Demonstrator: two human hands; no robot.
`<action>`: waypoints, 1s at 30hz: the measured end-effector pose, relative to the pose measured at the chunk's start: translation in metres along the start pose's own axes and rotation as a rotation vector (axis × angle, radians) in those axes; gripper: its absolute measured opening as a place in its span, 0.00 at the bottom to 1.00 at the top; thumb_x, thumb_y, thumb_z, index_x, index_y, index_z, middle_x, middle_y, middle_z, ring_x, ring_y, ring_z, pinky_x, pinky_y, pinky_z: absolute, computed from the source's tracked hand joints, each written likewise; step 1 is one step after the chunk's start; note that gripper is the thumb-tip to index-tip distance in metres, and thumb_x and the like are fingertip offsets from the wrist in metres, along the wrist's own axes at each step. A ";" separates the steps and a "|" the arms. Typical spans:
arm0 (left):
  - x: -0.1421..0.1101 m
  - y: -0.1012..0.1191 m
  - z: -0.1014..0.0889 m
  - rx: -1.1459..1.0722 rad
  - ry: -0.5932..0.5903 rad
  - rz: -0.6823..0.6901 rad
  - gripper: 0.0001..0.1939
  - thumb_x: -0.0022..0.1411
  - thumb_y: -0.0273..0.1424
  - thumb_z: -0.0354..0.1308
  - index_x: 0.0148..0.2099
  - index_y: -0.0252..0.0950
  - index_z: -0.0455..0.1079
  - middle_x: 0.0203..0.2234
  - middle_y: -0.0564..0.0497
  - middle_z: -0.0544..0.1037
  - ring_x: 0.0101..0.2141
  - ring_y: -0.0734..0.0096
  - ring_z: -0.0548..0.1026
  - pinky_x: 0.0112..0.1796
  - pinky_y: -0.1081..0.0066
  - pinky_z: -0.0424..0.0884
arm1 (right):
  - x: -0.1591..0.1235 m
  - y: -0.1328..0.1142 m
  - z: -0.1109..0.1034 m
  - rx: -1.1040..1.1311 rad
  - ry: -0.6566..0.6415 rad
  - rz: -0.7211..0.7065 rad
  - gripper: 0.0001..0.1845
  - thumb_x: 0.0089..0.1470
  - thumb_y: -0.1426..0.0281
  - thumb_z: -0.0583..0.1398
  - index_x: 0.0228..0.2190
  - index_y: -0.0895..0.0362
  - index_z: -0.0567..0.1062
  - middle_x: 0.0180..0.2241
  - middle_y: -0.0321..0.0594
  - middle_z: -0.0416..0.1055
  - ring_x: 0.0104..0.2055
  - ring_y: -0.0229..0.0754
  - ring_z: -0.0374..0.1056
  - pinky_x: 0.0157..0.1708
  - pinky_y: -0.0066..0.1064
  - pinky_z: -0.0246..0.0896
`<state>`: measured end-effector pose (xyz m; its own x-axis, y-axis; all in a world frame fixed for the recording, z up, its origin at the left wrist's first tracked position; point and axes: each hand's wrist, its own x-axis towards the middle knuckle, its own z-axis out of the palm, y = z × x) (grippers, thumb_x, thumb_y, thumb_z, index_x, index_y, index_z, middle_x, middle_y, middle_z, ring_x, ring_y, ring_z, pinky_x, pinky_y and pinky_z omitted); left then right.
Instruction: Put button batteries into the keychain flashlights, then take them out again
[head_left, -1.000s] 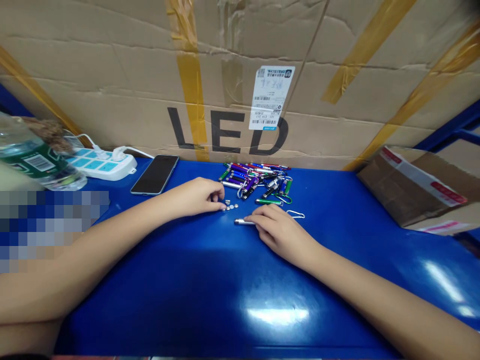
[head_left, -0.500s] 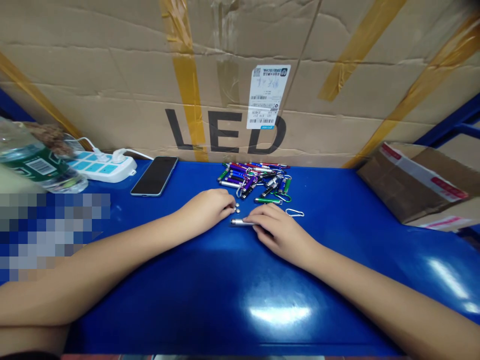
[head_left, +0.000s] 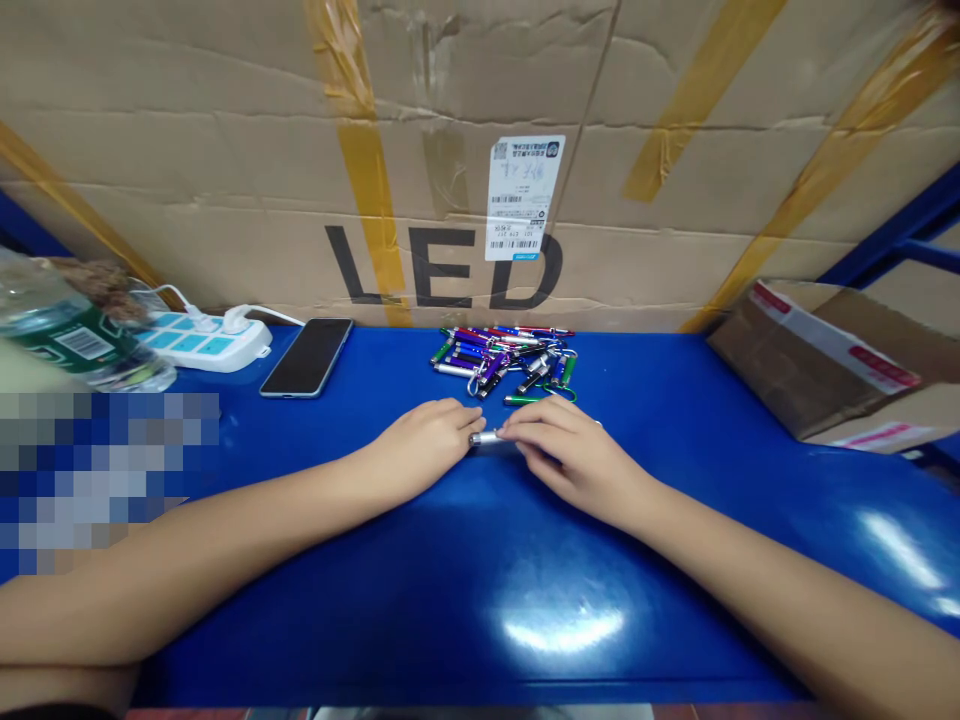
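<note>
My right hand [head_left: 574,447] pinches a small silver keychain flashlight [head_left: 487,438], which lies level just over the blue table. My left hand [head_left: 433,440] is closed at the flashlight's left end, its fingertips turned down and mostly hidden; whether they hold anything I cannot make out. Behind both hands lies a pile of small metal keychain flashlights [head_left: 491,362] in purple, blue, green, black, red and silver, some with carabiner clips. A green flashlight [head_left: 523,400] lies at the pile's front, partly behind my right hand.
A large cardboard box [head_left: 262,190] marked LED stands along the table's back. At left are a phone [head_left: 307,358], a white power strip [head_left: 210,342] with plugs and a plastic bottle [head_left: 75,335]. An open small carton [head_left: 810,370] sits at right on the blue table [head_left: 420,600].
My left hand has moved right and down to the flashlight's end, covering the small silver discs beside it. My right hand and the flashlight have shifted slightly right. The view has shifted a little.
</note>
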<state>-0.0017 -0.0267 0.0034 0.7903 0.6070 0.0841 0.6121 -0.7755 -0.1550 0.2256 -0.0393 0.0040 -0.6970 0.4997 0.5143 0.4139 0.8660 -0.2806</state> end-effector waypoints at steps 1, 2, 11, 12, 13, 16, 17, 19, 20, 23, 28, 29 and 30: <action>0.000 0.002 0.001 0.006 -0.009 0.007 0.15 0.68 0.26 0.47 0.51 0.29 0.71 0.48 0.39 0.76 0.45 0.57 0.74 0.45 0.59 0.72 | 0.000 0.001 -0.002 0.003 0.016 -0.002 0.16 0.59 0.78 0.53 0.46 0.55 0.71 0.42 0.44 0.72 0.45 0.44 0.66 0.44 0.41 0.66; 0.000 0.005 0.001 0.010 -0.015 0.013 0.15 0.69 0.26 0.46 0.50 0.28 0.71 0.47 0.39 0.76 0.45 0.57 0.75 0.45 0.58 0.71 | -0.001 0.003 -0.003 0.008 0.033 0.000 0.16 0.59 0.78 0.53 0.46 0.55 0.71 0.43 0.44 0.72 0.45 0.44 0.66 0.44 0.41 0.66; 0.002 0.007 -0.008 -0.279 0.144 0.064 0.15 0.68 0.34 0.50 0.48 0.33 0.73 0.46 0.45 0.78 0.47 0.60 0.74 0.50 0.61 0.69 | -0.003 0.016 -0.003 0.007 0.137 0.090 0.13 0.59 0.75 0.55 0.45 0.54 0.73 0.40 0.43 0.73 0.44 0.44 0.67 0.43 0.40 0.67; 0.001 0.003 -0.014 -0.301 0.135 -0.002 0.13 0.67 0.35 0.51 0.45 0.34 0.74 0.43 0.45 0.79 0.45 0.60 0.75 0.48 0.60 0.70 | -0.003 0.016 -0.002 -0.001 0.134 0.097 0.13 0.59 0.75 0.55 0.45 0.55 0.73 0.40 0.44 0.73 0.44 0.44 0.67 0.43 0.40 0.67; 0.001 -0.001 -0.019 -0.319 0.126 -0.066 0.13 0.66 0.36 0.53 0.42 0.34 0.74 0.42 0.46 0.79 0.43 0.59 0.75 0.47 0.60 0.69 | -0.003 0.016 -0.002 -0.006 0.127 0.107 0.13 0.59 0.75 0.55 0.45 0.55 0.73 0.40 0.44 0.73 0.44 0.44 0.67 0.43 0.40 0.67; 0.000 -0.006 -0.030 -0.359 0.117 -0.179 0.15 0.62 0.40 0.58 0.44 0.35 0.71 0.41 0.46 0.79 0.42 0.60 0.75 0.44 0.62 0.70 | -0.002 0.013 0.001 0.002 0.073 0.112 0.13 0.59 0.75 0.54 0.44 0.56 0.73 0.41 0.44 0.73 0.44 0.44 0.68 0.44 0.41 0.66; 0.000 -0.006 -0.030 -0.365 0.112 -0.165 0.16 0.61 0.40 0.59 0.47 0.35 0.70 0.42 0.46 0.78 0.42 0.60 0.75 0.43 0.63 0.69 | -0.002 0.011 0.002 0.009 0.050 0.096 0.13 0.59 0.75 0.54 0.44 0.56 0.73 0.41 0.44 0.74 0.44 0.43 0.68 0.44 0.41 0.66; 0.000 -0.003 -0.029 -0.360 0.093 -0.090 0.15 0.64 0.38 0.56 0.50 0.36 0.68 0.42 0.47 0.78 0.42 0.63 0.75 0.43 0.66 0.68 | -0.001 0.006 0.005 0.030 0.009 0.059 0.13 0.60 0.75 0.54 0.44 0.55 0.73 0.41 0.43 0.74 0.44 0.42 0.68 0.45 0.40 0.66; 0.000 -0.002 -0.028 -0.344 0.078 -0.056 0.13 0.66 0.37 0.54 0.50 0.37 0.68 0.41 0.48 0.78 0.42 0.64 0.75 0.43 0.67 0.67 | -0.001 0.004 0.006 0.039 -0.007 0.046 0.13 0.60 0.75 0.54 0.45 0.55 0.73 0.41 0.43 0.75 0.44 0.42 0.68 0.45 0.40 0.66; -0.001 -0.003 -0.030 -0.232 0.019 -0.063 0.11 0.68 0.35 0.49 0.44 0.38 0.71 0.37 0.49 0.79 0.38 0.64 0.75 0.40 0.67 0.66 | -0.001 -0.001 0.007 0.031 -0.040 0.061 0.14 0.60 0.73 0.54 0.47 0.54 0.72 0.44 0.44 0.74 0.47 0.43 0.68 0.48 0.41 0.65; -0.006 -0.017 -0.043 -0.034 -0.168 -0.164 0.07 0.63 0.31 0.54 0.38 0.36 0.73 0.32 0.47 0.77 0.35 0.59 0.74 0.35 0.64 0.65 | -0.004 -0.003 0.001 -0.108 -0.026 0.148 0.30 0.57 0.60 0.58 0.59 0.53 0.60 0.63 0.51 0.54 0.66 0.55 0.48 0.59 0.56 0.50; -0.006 -0.019 -0.044 -0.027 -0.189 -0.175 0.07 0.63 0.31 0.54 0.37 0.36 0.73 0.32 0.47 0.77 0.35 0.59 0.73 0.36 0.64 0.65 | -0.005 -0.002 0.000 -0.134 -0.031 0.155 0.35 0.56 0.57 0.58 0.61 0.53 0.56 0.66 0.52 0.49 0.68 0.57 0.42 0.60 0.58 0.46; -0.006 -0.021 -0.045 -0.030 -0.200 -0.181 0.07 0.63 0.31 0.54 0.38 0.36 0.73 0.32 0.47 0.77 0.35 0.59 0.73 0.36 0.64 0.65 | -0.006 -0.002 0.000 -0.160 -0.039 0.158 0.38 0.56 0.55 0.58 0.63 0.53 0.53 0.67 0.52 0.43 0.69 0.58 0.36 0.61 0.61 0.43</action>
<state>-0.0182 -0.0224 0.0501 0.6481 0.7564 -0.0886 0.7460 -0.6539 -0.1256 0.2288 -0.0438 0.0019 -0.6369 0.6318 0.4419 0.6050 0.7648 -0.2215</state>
